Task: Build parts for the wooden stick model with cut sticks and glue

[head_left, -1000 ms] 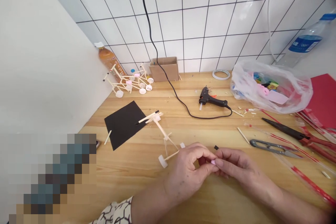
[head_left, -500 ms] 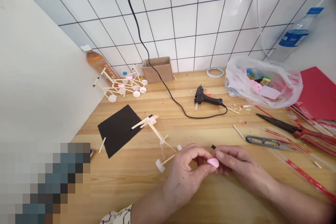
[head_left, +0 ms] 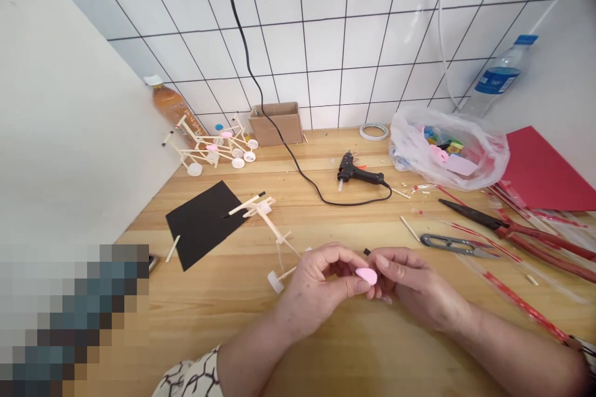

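Note:
A small pink teardrop-shaped piece (head_left: 367, 276), which looks like foam, is pinched between the thumb and fingers of my left hand (head_left: 316, 288). My right hand (head_left: 419, 288) is close beside it, fingers curled and thumb pressed in; whatever they hold, if anything, is hidden. A little black piece (head_left: 367, 252) shows just beyond the right fingertips. Partly behind my left hand lies a frame of thin wooden sticks (head_left: 270, 223) with a white round wheel (head_left: 275, 282). Farther back stand similar stick models (head_left: 205, 142) with white wheels and pink seat-like pieces.
A black sheet (head_left: 200, 223) lies at left. Behind my hands is a glue gun (head_left: 361, 173) with its cord, near a tape roll (head_left: 373, 131) and a cardboard box (head_left: 277, 124). Rightward are a plastic bag (head_left: 405, 149), snips (head_left: 456, 245), pliers (head_left: 507, 229) and red sheets (head_left: 549, 167).
The view has shifted slightly, so most things sit a little further left. My left hand still pinches the pink piece, and the right fingers have drawn slightly away from it.

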Available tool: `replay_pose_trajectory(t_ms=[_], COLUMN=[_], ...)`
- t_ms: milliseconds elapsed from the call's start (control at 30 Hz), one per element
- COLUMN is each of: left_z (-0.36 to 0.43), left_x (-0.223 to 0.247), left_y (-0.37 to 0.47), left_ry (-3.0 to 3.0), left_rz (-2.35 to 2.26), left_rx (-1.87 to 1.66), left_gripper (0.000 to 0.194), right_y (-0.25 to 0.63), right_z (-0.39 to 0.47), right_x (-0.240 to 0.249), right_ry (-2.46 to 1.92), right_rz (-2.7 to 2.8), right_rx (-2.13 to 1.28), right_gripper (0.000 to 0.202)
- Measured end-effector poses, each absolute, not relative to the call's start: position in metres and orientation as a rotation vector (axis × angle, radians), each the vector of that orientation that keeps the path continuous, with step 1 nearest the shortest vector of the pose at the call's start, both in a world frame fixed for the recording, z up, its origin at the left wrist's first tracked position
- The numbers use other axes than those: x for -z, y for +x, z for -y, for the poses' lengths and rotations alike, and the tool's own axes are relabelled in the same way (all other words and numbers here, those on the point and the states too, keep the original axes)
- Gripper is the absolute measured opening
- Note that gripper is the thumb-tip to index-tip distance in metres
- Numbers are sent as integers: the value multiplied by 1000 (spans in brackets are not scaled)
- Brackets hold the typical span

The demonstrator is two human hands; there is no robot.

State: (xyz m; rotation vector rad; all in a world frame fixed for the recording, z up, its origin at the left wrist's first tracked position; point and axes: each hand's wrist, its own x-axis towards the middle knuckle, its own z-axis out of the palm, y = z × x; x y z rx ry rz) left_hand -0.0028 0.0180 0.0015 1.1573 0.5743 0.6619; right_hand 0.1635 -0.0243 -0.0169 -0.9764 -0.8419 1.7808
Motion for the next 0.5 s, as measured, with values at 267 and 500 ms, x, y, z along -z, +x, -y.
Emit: replay_pose_trajectory(t_ms=[267, 500], left_z=[-18, -19], left_x=[0, 1], left_y=[-1, -2], left_ry=[929, 928], left_rz=[-414, -381], left_rx=[-663, -633], left_gripper=[7, 9], right_y=[164, 164], right_z=[23, 24], right_x=[18, 18], right_ry=[-855, -851], right_rz=[834, 835], right_rx=[-1837, -1863], right_gripper=[20, 21])
